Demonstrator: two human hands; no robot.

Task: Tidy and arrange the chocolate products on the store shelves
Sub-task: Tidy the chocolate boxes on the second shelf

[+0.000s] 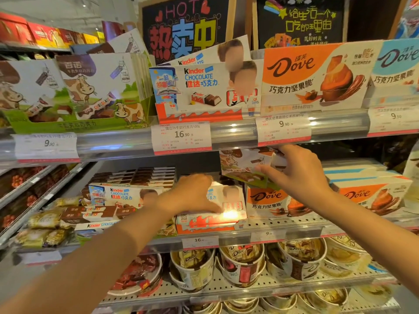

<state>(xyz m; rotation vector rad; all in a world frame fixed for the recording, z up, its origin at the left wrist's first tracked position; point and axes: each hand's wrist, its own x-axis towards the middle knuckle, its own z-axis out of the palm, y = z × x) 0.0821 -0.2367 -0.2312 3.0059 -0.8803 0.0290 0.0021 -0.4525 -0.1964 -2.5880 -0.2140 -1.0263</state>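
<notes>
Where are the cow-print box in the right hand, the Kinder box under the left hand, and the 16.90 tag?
cow-print box [243, 165], head view, front face.
Kinder box [229, 201], head view, front face.
16.90 tag [182, 135], head view, price digits.

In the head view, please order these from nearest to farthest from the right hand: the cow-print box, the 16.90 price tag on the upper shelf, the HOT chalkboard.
1. Cow-print box: held in the right hand.
2. 16.90 price tag: on the shelf edge, up and left.
3. HOT chalkboard: at the top, behind the shelves.

Chalkboard signs [184, 28] above; price tags [182, 137] below.
</notes>
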